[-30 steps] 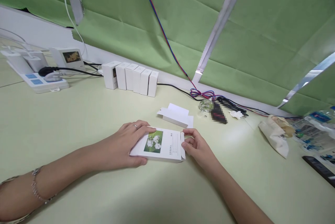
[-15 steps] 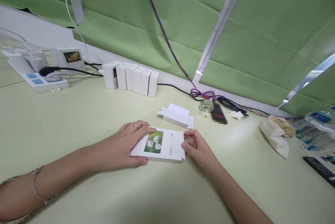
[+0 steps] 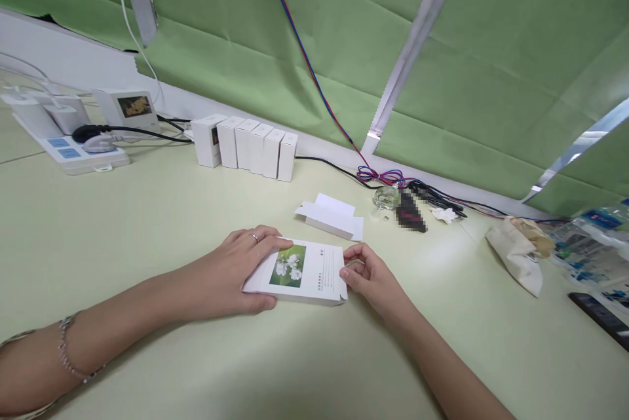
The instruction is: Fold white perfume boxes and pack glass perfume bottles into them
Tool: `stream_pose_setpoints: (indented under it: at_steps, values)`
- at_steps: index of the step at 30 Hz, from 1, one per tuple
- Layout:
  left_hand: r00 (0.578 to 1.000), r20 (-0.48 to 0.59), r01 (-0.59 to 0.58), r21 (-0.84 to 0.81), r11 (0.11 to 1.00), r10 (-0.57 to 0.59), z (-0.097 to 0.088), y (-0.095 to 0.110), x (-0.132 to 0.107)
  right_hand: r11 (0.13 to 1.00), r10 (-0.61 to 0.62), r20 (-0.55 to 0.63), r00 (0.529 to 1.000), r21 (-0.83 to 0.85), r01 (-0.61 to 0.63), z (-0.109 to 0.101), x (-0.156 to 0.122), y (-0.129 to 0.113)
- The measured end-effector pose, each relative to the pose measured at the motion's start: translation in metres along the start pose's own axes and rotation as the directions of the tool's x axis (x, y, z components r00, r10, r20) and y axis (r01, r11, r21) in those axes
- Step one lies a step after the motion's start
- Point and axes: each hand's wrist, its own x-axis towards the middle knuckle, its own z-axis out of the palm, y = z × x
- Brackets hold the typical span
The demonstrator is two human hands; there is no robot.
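A flat white cardboard box (image 3: 310,276) with a picture of white flowers lies on the pale table. My left hand (image 3: 246,269), with a ring on one finger, grips the box's left end, fingers over the top edge and thumb along the near side. At the right end, which has a small flap at its near corner, my right hand (image 3: 366,272) has thumb and curled fingers closed on the box's edge. Just behind the box lies a folded white card piece (image 3: 328,218) with raised flaps, touched by neither hand.
A row of several small white boxes (image 3: 246,146) stands along the wall. On the left is a power strip (image 3: 91,159) with plugs. Bundled cables (image 3: 381,176) lie at the back; a cloth bag (image 3: 514,253) and a dark phone (image 3: 602,320) are on the right.
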Motion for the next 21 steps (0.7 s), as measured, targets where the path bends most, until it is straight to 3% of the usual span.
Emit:
stream_pose_setpoints:
  at_steps: [9,15,21]
  values:
    - [0.998,0.061,-0.030,-0.001,1.000,0.030,-0.001,-0.006,0.001,0.999,-0.054,0.062,0.997,-0.002,0.054,-0.004,-0.001,0.006]
    - [1.000,0.010,-0.003,-0.003,1.000,0.003,0.001,-0.002,0.000,0.997,-0.077,0.092,0.993,-0.026,0.079,-0.005,-0.002,0.008]
    - [1.000,-0.017,-0.012,-0.009,1.000,0.012,0.003,-0.007,-0.001,0.990,-0.125,0.266,0.956,-0.026,0.137,-0.013,-0.009,0.000]
